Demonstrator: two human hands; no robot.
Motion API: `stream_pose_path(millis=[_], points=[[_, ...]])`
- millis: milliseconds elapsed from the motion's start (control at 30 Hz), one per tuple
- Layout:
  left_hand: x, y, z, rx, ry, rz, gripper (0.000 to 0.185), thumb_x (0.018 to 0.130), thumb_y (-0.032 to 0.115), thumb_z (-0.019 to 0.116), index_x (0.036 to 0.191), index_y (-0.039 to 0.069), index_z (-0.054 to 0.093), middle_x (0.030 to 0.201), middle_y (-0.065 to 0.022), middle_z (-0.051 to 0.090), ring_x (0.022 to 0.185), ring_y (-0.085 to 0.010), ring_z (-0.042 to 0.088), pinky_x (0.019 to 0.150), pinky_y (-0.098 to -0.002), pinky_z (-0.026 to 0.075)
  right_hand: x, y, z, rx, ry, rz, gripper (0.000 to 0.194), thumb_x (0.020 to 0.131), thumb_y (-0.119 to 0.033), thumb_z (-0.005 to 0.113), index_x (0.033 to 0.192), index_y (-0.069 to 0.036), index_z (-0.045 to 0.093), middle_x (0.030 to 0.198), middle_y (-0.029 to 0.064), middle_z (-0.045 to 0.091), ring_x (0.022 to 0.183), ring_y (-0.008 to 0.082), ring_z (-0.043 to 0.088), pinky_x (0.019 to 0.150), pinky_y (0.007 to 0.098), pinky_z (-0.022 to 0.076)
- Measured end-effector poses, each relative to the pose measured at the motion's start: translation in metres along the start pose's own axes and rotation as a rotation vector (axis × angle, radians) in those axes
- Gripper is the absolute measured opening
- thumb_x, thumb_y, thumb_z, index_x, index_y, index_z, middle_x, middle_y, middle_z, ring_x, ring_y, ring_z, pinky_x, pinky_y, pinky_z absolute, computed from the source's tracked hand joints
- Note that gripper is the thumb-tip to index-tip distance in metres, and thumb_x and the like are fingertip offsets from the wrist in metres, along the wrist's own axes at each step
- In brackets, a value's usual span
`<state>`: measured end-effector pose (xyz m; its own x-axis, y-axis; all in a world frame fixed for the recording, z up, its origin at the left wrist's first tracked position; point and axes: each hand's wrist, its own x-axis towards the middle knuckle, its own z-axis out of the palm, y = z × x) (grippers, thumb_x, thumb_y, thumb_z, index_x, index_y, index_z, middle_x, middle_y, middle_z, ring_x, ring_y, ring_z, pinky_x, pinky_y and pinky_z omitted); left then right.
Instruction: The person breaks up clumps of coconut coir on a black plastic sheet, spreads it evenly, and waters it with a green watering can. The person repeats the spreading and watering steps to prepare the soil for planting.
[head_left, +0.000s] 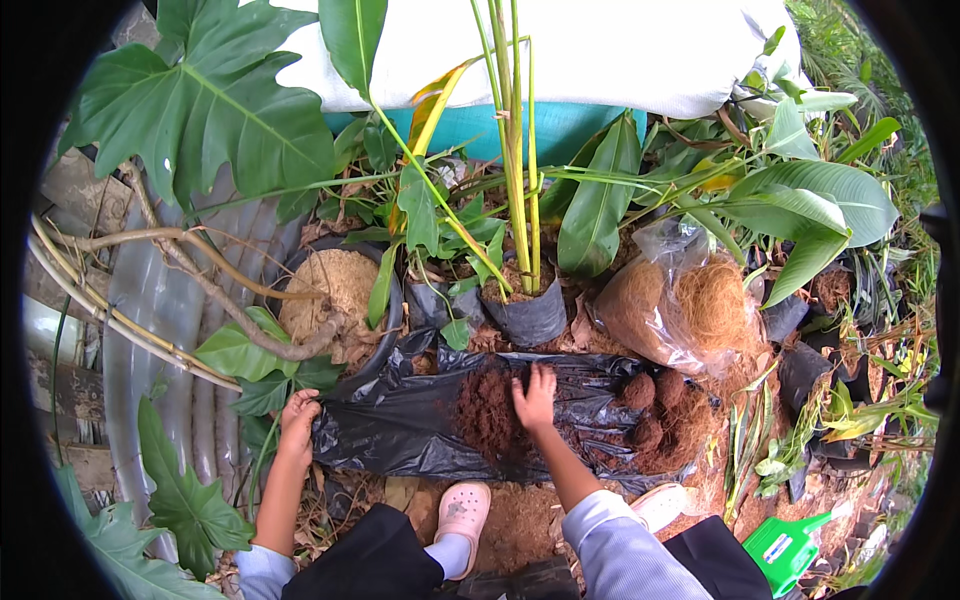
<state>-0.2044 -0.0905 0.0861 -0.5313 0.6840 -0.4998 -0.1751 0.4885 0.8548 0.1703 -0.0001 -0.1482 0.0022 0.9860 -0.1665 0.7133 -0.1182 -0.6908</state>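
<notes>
A black plastic sheet (390, 427) lies stretched across the ground in front of me. My left hand (300, 424) grips its left end with bent fingers. Near the sheet's middle, my right hand (535, 397) rests with spread fingers at the right edge of a heap of dark brown coco peat or soil (484, 409). Whether any of it is under the palm is hidden. Several brown fibrous balls (639, 391) sit at the sheet's right end, beside a mat of loose brown fibre (690, 427).
Beyond the sheet stand a tall plant in a black grow bag (525, 315), a round pot (330, 277) and a clear bag of coconut fibre (675, 300). Large leaves and a bent stem (217, 300) crowd the left. A green plastic container (780, 555) lies lower right.
</notes>
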Motion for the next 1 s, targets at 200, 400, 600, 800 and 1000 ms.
stream_pose_path(millis=[200, 400, 600, 800, 1000], points=[[0.006, -0.004, -0.004, 0.030, -0.037, 0.044, 0.027, 0.083, -0.005, 0.054, 0.108, 0.003, 0.056, 0.088, 0.0016, 0.053, 0.078, -0.0066, 0.049, 0.075, -0.0201, 0.041, 0.007, -0.056, 0.017, -0.091, -0.363, -0.103, 0.068, 0.086, -0.057, 0.055, 0.139, -0.014, 0.048, 0.141, 0.0168, 0.042, 0.133, 0.0380, 0.036, 0.107, 0.0527, 0.0335], [0.003, -0.002, -0.004, 0.009, -0.037, 0.034, 0.026, 0.083, -0.005, 0.054, 0.108, 0.003, 0.056, 0.087, 0.0018, 0.052, 0.079, -0.0062, 0.049, 0.074, -0.0201, 0.040, -0.007, -0.074, -0.005, -0.433, -0.585, -0.263, 0.080, 0.075, -0.075, 0.057, 0.133, -0.021, 0.054, 0.146, 0.0155, 0.037, 0.135, 0.0443, 0.031, 0.102, 0.0638, 0.0317], [0.002, -0.002, -0.004, -0.002, -0.040, 0.046, 0.026, 0.083, -0.005, 0.054, 0.108, 0.003, 0.056, 0.087, 0.0018, 0.053, 0.078, -0.0063, 0.049, 0.074, -0.0201, 0.040, -0.075, -0.041, -0.020, -0.587, -0.463, -0.522, 0.093, 0.071, -0.071, 0.063, 0.149, -0.035, 0.029, 0.158, 0.0130, 0.018, 0.142, 0.0423, 0.020, 0.107, 0.0693, 0.0210], [0.000, -0.002, -0.002, 0.010, -0.047, 0.054, 0.027, 0.083, -0.004, 0.054, 0.109, 0.003, 0.056, 0.087, 0.0019, 0.052, 0.078, -0.0062, 0.049, 0.074, -0.0203, 0.041, -0.050, -0.032, -0.007, -0.740, -0.479, -0.485, 0.115, 0.063, -0.071, 0.070, 0.152, -0.045, 0.002, 0.162, 0.0118, 0.001, 0.143, 0.0443, 0.019, 0.104, 0.0677, 0.0313], [-0.001, -0.001, 0.002, 0.002, -0.046, 0.057, 0.026, 0.083, -0.005, 0.055, 0.108, 0.003, 0.056, 0.088, 0.0019, 0.052, 0.078, -0.0061, 0.049, 0.074, -0.0195, 0.041, -0.004, -0.031, 0.005, -0.705, -0.411, -0.511, 0.047, 0.089, -0.016, 0.051, 0.133, -0.032, 0.050, 0.131, 0.0162, 0.048, 0.109, 0.0348, 0.056, 0.075, 0.0428, 0.0560]])
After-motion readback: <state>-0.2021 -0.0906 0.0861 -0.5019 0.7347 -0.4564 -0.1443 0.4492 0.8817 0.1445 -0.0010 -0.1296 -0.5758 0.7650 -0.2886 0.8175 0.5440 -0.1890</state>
